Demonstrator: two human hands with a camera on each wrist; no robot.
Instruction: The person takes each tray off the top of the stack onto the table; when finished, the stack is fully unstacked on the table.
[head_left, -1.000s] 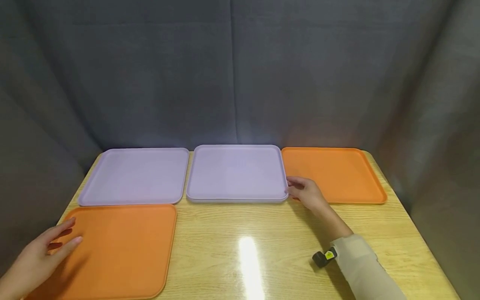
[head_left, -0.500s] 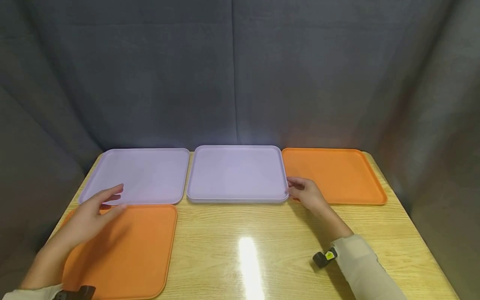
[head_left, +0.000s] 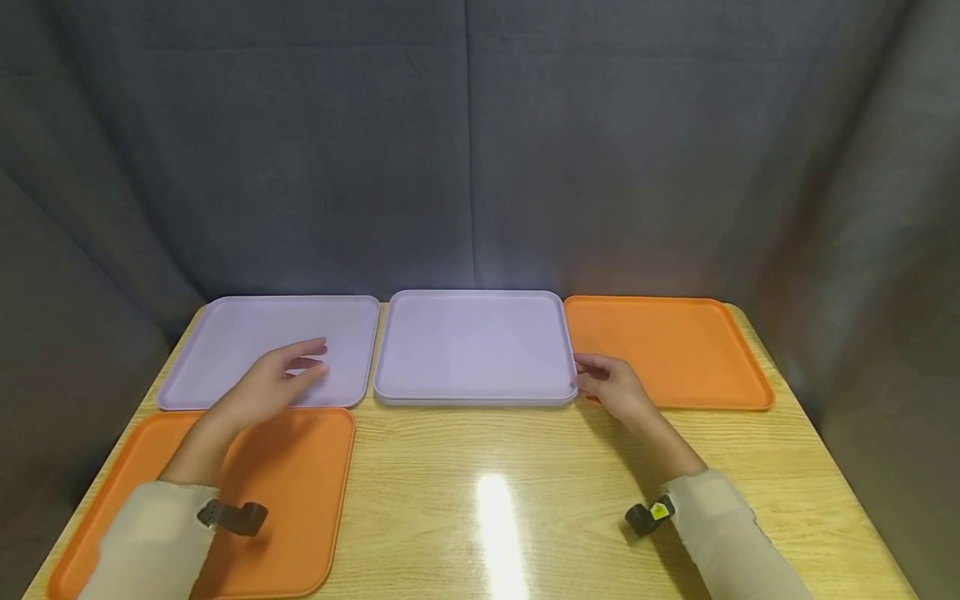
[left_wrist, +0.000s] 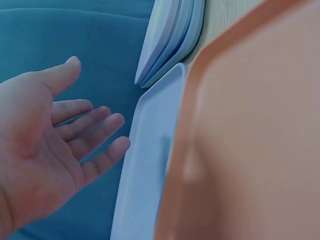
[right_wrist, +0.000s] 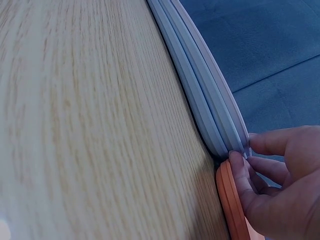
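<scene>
My left hand (head_left: pixel 300 364) hovers open, fingers spread, above the front right part of the left purple tray (head_left: pixel 225 333); in the left wrist view the palm (left_wrist: pixel 55 140) is bare, beside that tray's rim (left_wrist: pixel 145 165). My right hand (head_left: pixel 585 379) pinches the right front corner of the middle stack of purple trays (head_left: pixel 472 342). The right wrist view shows its fingers (right_wrist: pixel 270 142) curled over the layered rims of the stack (right_wrist: pixel 200 100), just above the rim of an orange tray (right_wrist: pixel 231 205).
An orange tray (head_left: pixel 675 342) lies at the back right, touching the stack's right side. Another orange tray (head_left: pixel 300 483) lies front left under my left forearm. Bare wooden table (head_left: pixel 487 500) fills the front middle and right. A dark curtain closes off the back.
My left hand has moved from the front-left orange tray forward and right, to above the left purple tray. My right hand has stayed on the stack's corner.
</scene>
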